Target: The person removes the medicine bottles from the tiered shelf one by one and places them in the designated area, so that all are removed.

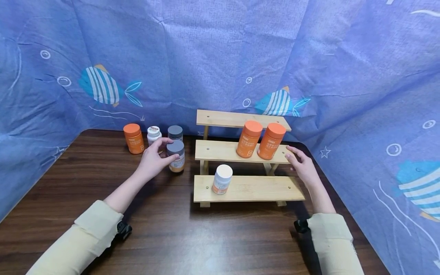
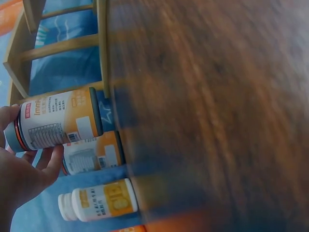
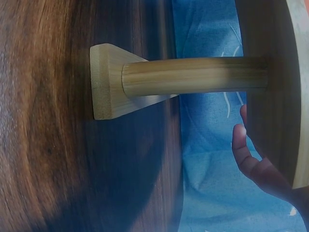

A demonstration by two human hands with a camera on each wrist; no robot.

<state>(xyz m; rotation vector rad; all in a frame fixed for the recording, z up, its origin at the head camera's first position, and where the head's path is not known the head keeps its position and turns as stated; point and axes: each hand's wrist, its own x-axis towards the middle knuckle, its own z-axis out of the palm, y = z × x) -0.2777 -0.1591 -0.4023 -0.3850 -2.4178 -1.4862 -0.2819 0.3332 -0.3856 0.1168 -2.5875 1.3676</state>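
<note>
My left hand (image 1: 155,157) pinches a supplement jar (image 1: 177,162) around its grey lid, thumb on one side and fingers on the other. In the left wrist view this jar (image 2: 58,121) has a white and orange label printed with small text. Right behind it stands a second grey-lidded jar (image 1: 175,131), partly hidden. A white bottle (image 1: 154,133) is beside them, half covered by the hand. My right hand (image 1: 304,166) is at the right end of the middle shelf (image 1: 220,150), fingers loosely bent and holding nothing. Part of it is hidden behind a board in the right wrist view.
The three-tier wooden rack stands right of centre. Two orange jars (image 1: 249,139) (image 1: 271,141) are on its middle shelf, and a white-capped bottle (image 1: 222,179) is on the bottom shelf (image 1: 261,189). Another orange jar (image 1: 134,139) stands far left on the dark table (image 1: 165,236). Blue fabric hangs behind.
</note>
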